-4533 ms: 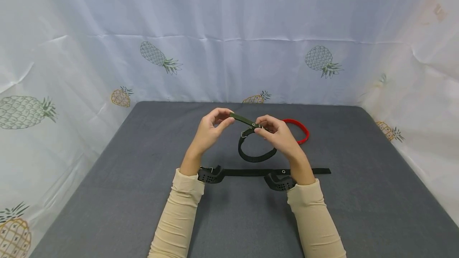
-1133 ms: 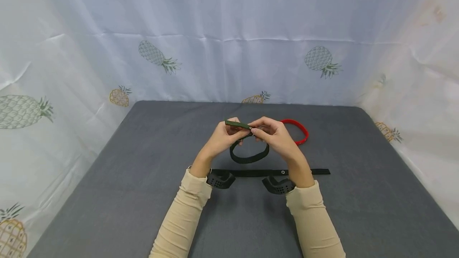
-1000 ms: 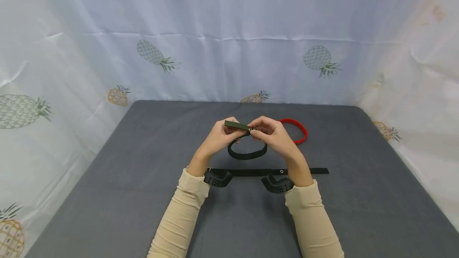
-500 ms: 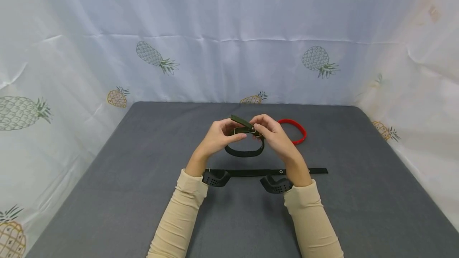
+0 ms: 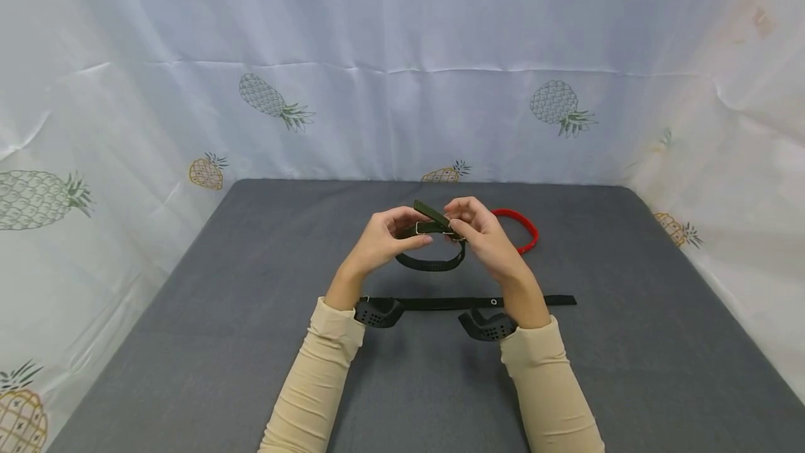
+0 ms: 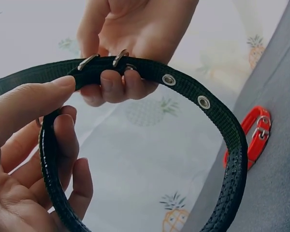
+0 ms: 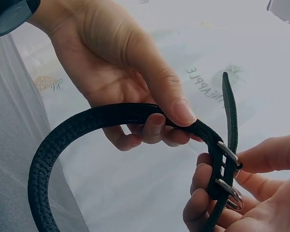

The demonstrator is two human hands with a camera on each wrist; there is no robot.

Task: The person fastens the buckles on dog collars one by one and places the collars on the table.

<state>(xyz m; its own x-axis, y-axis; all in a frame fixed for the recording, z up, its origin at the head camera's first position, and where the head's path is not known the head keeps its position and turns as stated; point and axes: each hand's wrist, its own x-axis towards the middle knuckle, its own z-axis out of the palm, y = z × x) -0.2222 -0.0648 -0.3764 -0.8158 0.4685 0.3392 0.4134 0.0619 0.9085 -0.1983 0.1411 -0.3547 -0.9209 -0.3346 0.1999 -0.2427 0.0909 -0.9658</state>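
Both hands hold 1 dark collar [image 5: 430, 266] in the air over the grey counter [image 5: 402, 390], its round loop hanging below the fingers. The left hand [image 5: 385, 235] has its grip pinching the band, thumb on one face and curled fingers on the other, just beside the hardware. The right hand [image 5: 479, 228] has its grip pinching the same collar at 2 metal loops [image 6: 121, 57], whose bars cross over the strap. A flat free end [image 7: 227, 92] sticks out past these loops, slanting up and to the left in the head view. The left wrist view shows 2 metal eyelets [image 6: 169, 79] in the band, near the right hand's fingertips.

On the counter, beyond the right hand, lies 1 red collar [image 5: 536, 233], partly hidden by that hand. Nearer the person, 1 black strap [image 5: 440, 303] lies straight from side to side, passing behind both wrists. Each wrist carries a black perforated mount; the left mount [image 5: 377, 314] and right mount [image 5: 489, 326] overlap the strap in the head view. The forearms wear beige sleeves [image 5: 317, 369]. A pale curtain [image 5: 390, 117] printed with pineapples stands behind the counter.
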